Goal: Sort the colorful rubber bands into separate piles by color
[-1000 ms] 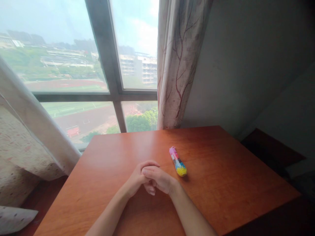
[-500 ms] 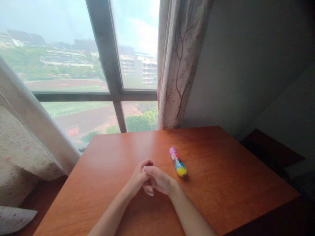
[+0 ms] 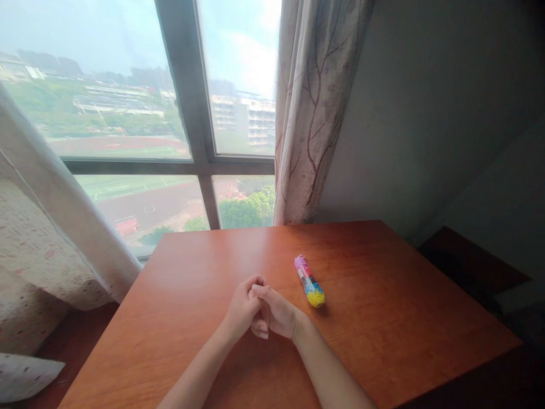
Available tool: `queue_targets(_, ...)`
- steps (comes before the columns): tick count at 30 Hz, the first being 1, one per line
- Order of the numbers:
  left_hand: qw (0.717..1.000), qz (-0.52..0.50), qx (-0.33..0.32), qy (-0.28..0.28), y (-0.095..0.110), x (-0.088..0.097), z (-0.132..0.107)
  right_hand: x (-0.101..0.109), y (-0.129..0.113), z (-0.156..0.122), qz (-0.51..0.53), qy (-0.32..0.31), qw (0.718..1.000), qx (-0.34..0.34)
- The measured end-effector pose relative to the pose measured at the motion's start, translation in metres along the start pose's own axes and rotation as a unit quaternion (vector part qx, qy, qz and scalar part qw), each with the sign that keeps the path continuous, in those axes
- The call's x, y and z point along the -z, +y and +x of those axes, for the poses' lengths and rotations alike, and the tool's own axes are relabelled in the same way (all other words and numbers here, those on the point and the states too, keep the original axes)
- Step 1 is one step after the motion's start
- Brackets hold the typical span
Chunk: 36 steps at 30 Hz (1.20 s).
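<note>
My left hand [image 3: 243, 309] and my right hand [image 3: 277, 312] are clasped together above the near middle of the wooden table [image 3: 204, 272]. Their fingers curl round each other, and I see no object between them. Part of the fingers is hidden where the hands overlap. To the right of my right hand, apart from it, lies a slim, tube-shaped packet [image 3: 309, 283]. It is pink at the far end, red and blue along the middle and yellow at the near end; its contents cannot be made out.
Behind the table is a large window [image 3: 238, 125] with a dark frame. A patterned curtain [image 3: 315, 113] hangs at its right side, another curtain [image 3: 55, 227] at the left. A grey wall [image 3: 404, 125] stands at the right, with a dark brown surface [image 3: 477, 261] low beside it.
The view has shifted very slightly, so the scene sits a little further right. The hands stay clasped and the packet lies in the same spot on the table.
</note>
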State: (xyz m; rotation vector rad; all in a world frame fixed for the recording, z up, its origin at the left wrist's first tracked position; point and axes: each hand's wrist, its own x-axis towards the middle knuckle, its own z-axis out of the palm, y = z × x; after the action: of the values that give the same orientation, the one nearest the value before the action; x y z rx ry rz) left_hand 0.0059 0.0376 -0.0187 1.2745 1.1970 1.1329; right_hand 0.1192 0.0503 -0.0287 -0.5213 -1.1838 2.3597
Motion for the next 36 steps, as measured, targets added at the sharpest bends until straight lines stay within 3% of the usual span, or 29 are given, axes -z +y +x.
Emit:
queue_targets(6, 1.0, -0.009, 0.008, -0.006, -0.001, 0.002, -0.001, 0.004, 0.001, -0.001, -0.044, 0.052, 0.998, -0.001)
queue_targets(19, 0.989, -0.066, 0.046, -0.12, 0.005, 0.01, -0.006, 0.003, 0.002, -0.001, -0.036, -0.025, 0.999, 0.017)
queue_targets(36, 0.997, -0.013, 0.018, -0.068, -0.003, 0.008, 0.006, 0.004, 0.005, 0.001, -0.007, -0.054, 0.999, -0.001)
